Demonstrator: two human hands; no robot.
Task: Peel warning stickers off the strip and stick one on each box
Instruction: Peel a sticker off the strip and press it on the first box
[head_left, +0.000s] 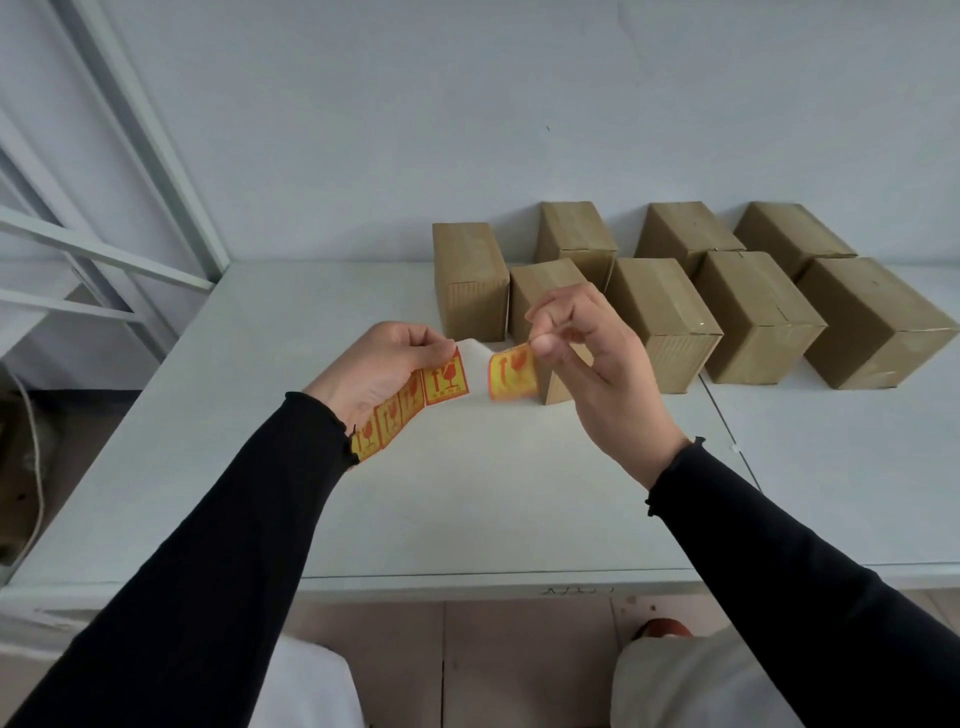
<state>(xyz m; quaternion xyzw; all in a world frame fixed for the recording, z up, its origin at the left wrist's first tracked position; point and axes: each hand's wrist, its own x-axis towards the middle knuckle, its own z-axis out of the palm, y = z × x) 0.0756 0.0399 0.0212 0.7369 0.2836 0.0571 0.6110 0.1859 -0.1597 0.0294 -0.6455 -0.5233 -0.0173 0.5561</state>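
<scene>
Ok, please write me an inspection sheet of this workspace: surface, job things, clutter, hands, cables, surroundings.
Surface: white table, seam at right.
Job's things: eight cardboard boxes in two rows, no stickers seen on them; sticker strip; peeled sticker.
Clutter: nothing seen.
Hands: left hand holds the strip; right hand pinches the peeled sticker.
Cables: white cord at far left, beside the table.
Surroundings: white wall, metal frame at left.

Showing red fragile-glass and arrow symbols on the yellow stickers of the strip (410, 400) and on the peeled sticker (511, 373); the small red line of print beneath the symbols staying too blurred to read. Showing faint scribbled marks on the counter's front edge (576, 590), unreadable.
</scene>
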